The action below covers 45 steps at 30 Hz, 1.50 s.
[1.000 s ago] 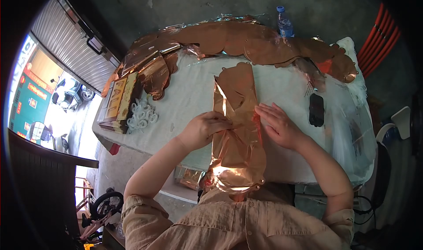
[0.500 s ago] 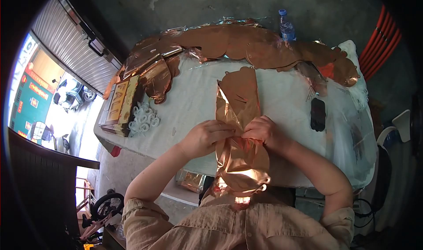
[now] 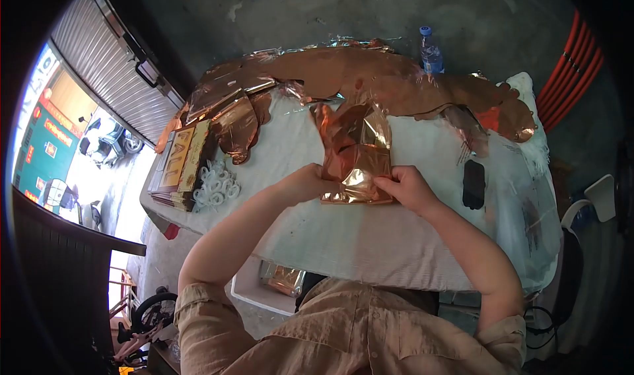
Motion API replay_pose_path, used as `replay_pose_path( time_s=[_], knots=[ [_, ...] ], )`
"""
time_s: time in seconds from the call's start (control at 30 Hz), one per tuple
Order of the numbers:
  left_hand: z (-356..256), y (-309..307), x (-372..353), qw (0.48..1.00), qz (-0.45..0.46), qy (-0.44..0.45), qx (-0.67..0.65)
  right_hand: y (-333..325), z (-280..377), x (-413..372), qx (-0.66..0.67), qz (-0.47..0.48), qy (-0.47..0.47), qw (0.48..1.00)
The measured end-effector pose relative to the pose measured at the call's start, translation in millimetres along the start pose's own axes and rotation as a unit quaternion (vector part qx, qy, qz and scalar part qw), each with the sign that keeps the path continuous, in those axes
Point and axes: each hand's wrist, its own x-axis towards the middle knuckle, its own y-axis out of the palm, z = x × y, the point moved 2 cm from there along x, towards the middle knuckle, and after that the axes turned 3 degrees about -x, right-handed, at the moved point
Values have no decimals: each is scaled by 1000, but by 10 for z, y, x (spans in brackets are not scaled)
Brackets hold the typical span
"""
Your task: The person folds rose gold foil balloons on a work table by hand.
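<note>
At mid-table, the left hand point(image 3: 309, 181) and right hand point(image 3: 407, 187) each pinch a lower corner of a folded copper foil sheet point(image 3: 355, 152) lying on the white-covered table point(image 3: 370, 239). The fold likely goes best with edges matched and creases pressed flat. White rings point(image 3: 215, 183) lie well to the left, and a foil pile point(image 3: 370, 71) sits behind.

left hand point(image 3: 309, 181), right hand point(image 3: 408, 187), both gripping

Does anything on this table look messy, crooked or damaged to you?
The copper foil sheet gripped between the left hand and right hand is crumpled, its top buckling upward. The foil pile along the far edge of the table sprawls unevenly, drooping over the left corner. Nothing looks spilled.
</note>
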Motion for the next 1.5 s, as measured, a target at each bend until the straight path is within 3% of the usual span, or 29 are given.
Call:
replay_pose_path(
  time_s=[0.07,0.13,0.23,0.4,0.47,0.5,0.53,0.57,0.6,0.7,0.8,1.03,1.1,1.17,1.23,1.27,1.33,1.5],
  knots=[
    [-3,-29,63,986,67,-12,-155,27,-76,108,-18,-10,-12,1000],
    [6,-70,122,983,64,-36,-166,14,-113,174,-32,-21,-22,999],
    [-33,-62,84,976,48,-69,-202,-1,53,192,15,20,62,998],
    [70,-45,-71,944,29,-45,-327,-8,56,277,-137,26,38,990],
    [159,10,-181,959,-125,126,-218,31,5,272,-122,20,28,992],
    [116,76,-261,960,-126,126,-218,37,6,268,-109,12,17,994],
    [-12,139,-387,939,-225,259,25,33,7,258,-109,13,17,994],
    [-99,219,-499,836,-305,369,266,17,33,250,-117,9,17,993],
    [-54,271,-517,849,-219,373,304,6,57,244,-126,5,16,992],
    [64,505,-554,857,-184,304,373,18,89,218,-107,3,33,994],
    [131,519,-529,879,-167,307,324,25,125,202,-89,25,49,995],
    [148,537,-524,867,-172,314,346,-15,117,148,-115,30,19,993],
    [163,544,-520,866,-177,320,341,-50,266,12,-136,-56,-48,988],
    [163,546,-524,866,-178,321,339,-48,238,-24,-160,-39,-38,986],
    [153,542,-521,865,-179,323,339,15,376,-164,-359,-118,-244,893],
    [153,537,-521,867,-178,323,333,54,355,-197,-359,-118,-245,893],
    [156,538,-529,871,-176,322,328,194,285,-269,-429,-38,-337,837],
    [161,523,-515,883,-177,327,287,264,145,-290,-445,22,-303,842]
  ],
)
